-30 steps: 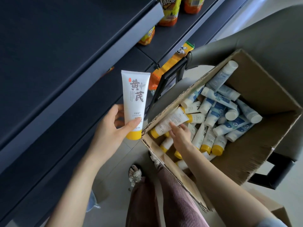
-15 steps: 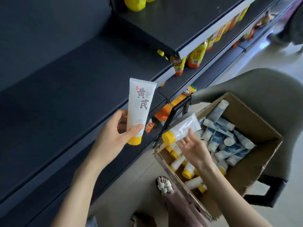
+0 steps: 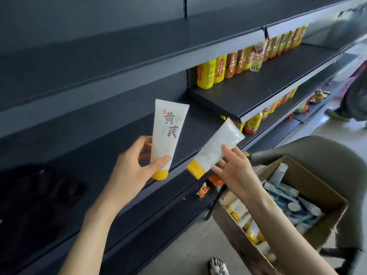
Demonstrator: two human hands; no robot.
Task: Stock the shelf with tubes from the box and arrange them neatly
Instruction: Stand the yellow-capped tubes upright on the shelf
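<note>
My left hand (image 3: 135,161) grips a white tube with a yellow cap (image 3: 168,132), held upright with its cap down, in front of the dark shelf (image 3: 103,147). My right hand (image 3: 236,169) holds a second white tube (image 3: 216,149) tilted, its yellow cap pointing down-left and its printed back facing me. Both tubes hover just before the shelf's front edge. The cardboard box (image 3: 325,187) at lower right sits on a grey chair and holds several more tubes, some with yellow caps, some blue and white.
Yellow and orange drink bottles (image 3: 222,70) line the back of the shelf section to the right. Small snack packets (image 3: 203,190) lie on the bottom shelf. A grey chair (image 3: 327,153) carries the box. Another person's legs (image 3: 353,100) are at far right. My sandalled foot (image 3: 218,266) is below.
My right hand lifted a tube out of the box up toward the shelf beside the left-hand tube. My view swung upward from the box to the shelves.
</note>
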